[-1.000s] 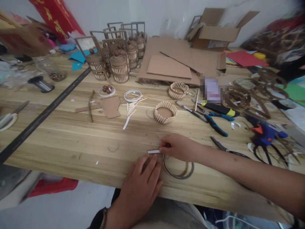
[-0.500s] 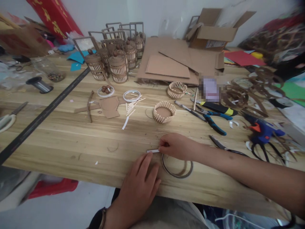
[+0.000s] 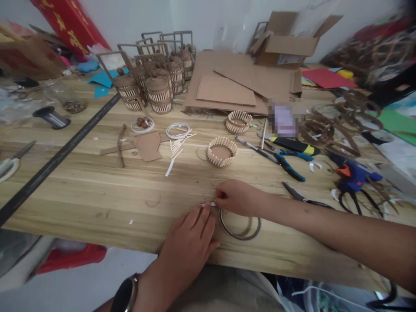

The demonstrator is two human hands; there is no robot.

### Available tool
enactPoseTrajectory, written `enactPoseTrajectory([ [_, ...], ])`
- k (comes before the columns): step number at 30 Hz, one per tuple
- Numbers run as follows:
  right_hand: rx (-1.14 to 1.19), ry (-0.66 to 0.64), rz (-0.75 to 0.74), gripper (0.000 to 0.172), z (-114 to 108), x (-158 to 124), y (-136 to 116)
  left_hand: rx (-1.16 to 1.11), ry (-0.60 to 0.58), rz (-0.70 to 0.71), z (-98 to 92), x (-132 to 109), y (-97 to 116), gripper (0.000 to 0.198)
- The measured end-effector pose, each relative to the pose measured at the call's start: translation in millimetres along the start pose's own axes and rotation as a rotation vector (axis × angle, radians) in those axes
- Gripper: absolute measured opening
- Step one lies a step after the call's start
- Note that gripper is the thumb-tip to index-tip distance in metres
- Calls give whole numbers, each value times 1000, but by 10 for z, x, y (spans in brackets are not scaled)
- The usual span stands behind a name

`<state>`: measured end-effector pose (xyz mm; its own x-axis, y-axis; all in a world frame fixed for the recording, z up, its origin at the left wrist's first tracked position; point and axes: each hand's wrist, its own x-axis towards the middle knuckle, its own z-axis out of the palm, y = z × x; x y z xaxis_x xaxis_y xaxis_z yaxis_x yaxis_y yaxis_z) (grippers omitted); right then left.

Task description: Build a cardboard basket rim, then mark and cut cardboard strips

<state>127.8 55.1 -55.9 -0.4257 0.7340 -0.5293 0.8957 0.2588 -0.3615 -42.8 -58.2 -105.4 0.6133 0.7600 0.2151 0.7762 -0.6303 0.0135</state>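
Observation:
My right hand (image 3: 238,197) rests on the wooden table (image 3: 97,190) near its front edge, fingers pinched on one end of a small white strip (image 3: 209,204). My left hand (image 3: 191,240) lies flat beside it, fingers stretched out, fingertips touching the other end of the strip. A thin dark ring (image 3: 239,225) lies on the table just under and right of my right hand. Beyond the hands stands a small round stick basket (image 3: 222,152), with a second one (image 3: 238,121) farther back.
Blue-handled pliers (image 3: 289,167), a yellow-tipped tool (image 3: 294,145), a blue glue gun (image 3: 354,173) and scissors lie to the right. Several small lantern-like baskets (image 3: 156,84), cardboard sheets (image 3: 227,89), an open box (image 3: 286,41) stand at the back. A long black ruler (image 3: 61,151) crosses the left.
My left hand slid forward until its fingertips reached the white strip. My right hand stayed pinched on the strip, barely shifting.

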Motion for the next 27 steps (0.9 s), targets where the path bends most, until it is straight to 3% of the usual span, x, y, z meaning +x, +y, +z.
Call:
enactPoseTrajectory([
  [6, 7, 7, 9, 19, -39, -14, -46, -172, -23, 48, -76, 113, -171, 27],
  [10, 21, 2, 7, 19, -82, -71, -59, -404, 12, -109, -142, 303, -355, 25],
  [13, 36, 26, -10, 19, -83, -138, -58, -492, -101, -234, -198, 471, -428, 22],
  [18, 46, 92, -43, 18, -38, -219, -53, -658, -365, -283, -266, 651, -421, 20],
  [23, 84, 104, -51, 15, -28, -277, -60, -715, -408, -397, -269, 686, -387, 15],
  [27, 101, 137, -22, 12, 3, -391, -133, -859, -365, -452, -245, 664, -389, 13],
])
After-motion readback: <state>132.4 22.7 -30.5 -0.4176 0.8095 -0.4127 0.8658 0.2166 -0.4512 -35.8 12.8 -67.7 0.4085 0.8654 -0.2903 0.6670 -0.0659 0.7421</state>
